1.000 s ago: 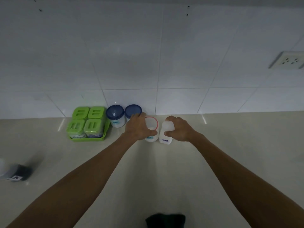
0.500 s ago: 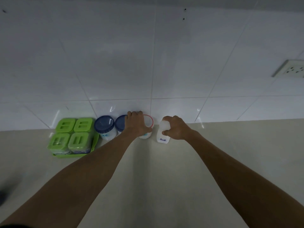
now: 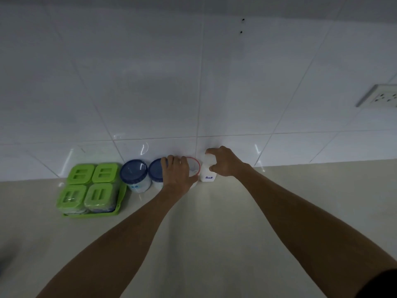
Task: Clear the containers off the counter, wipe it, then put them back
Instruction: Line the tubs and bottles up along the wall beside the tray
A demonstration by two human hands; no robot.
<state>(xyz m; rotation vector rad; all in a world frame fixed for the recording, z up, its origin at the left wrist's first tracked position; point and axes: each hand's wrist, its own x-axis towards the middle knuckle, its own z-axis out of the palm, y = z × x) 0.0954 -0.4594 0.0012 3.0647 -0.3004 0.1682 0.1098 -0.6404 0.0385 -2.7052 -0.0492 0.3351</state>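
A row of containers stands against the tiled wall on the pale counter (image 3: 214, 233). My left hand (image 3: 177, 173) lies over a white jar with a red-rimmed lid (image 3: 194, 166) and grips it from above. My right hand (image 3: 223, 162) has its thumb and fingers around the top of a white bottle labelled "Salt" (image 3: 208, 176). Left of the red-rimmed jar stand two blue-lidded jars (image 3: 134, 174) (image 3: 155, 173), the nearer one partly hidden by my left hand.
A green tray (image 3: 94, 212) with several green-lidded boxes sits at the left end of the row. A wall socket (image 3: 380, 97) is on the tiles at the far right.
Both hands have pushed the red-rimmed jar and the salt bottle back towards the wall, into line with the blue-lidded jars. My right hand's fingers have loosened around the bottle top.
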